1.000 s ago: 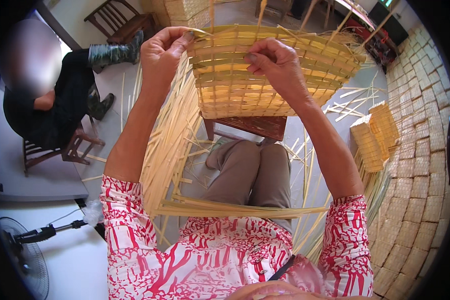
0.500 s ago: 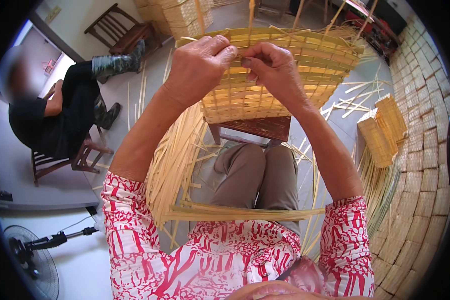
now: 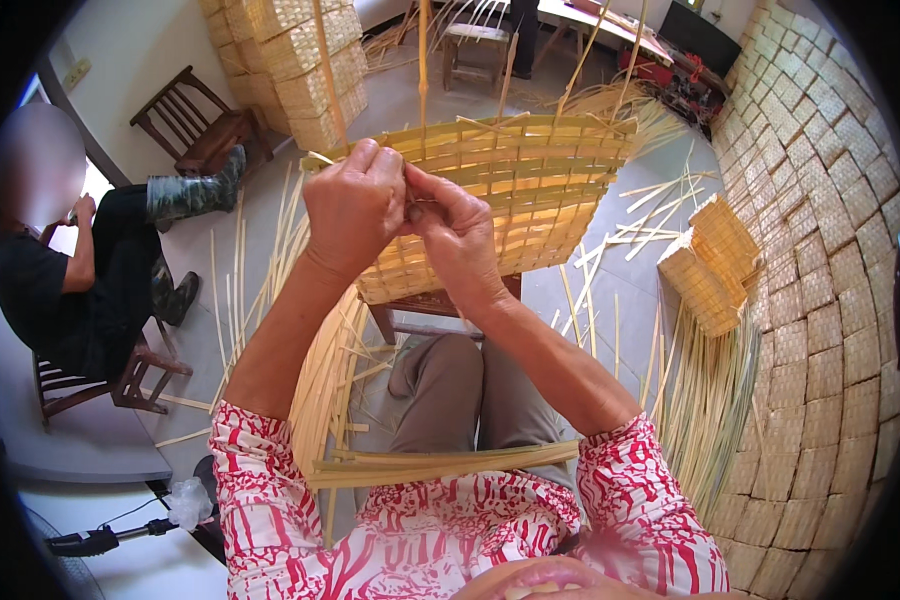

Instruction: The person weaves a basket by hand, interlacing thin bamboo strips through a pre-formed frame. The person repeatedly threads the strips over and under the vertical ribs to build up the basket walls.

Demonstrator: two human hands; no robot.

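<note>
A half-woven basket of yellow-green bamboo strips rests on a small wooden stool in front of my knees, with tall stakes standing up from its far edge. My left hand is closed at the basket's upper left rim, its knuckles hiding what lies beneath. Against it, my right hand pinches with thumb and forefinger at the weave; a thin strip seems to be between them, largely hidden. Across my lap lies a bundle of bamboo strips.
Loose strips spread over the floor to my left. On the right stand two small woven pieces beside more strips and a wall of stacked baskets. A seated person is at the left, near a wooden chair.
My view has swung a little, so the scene sits further left and lower. My right hand has drawn in against my left at the rim.
</note>
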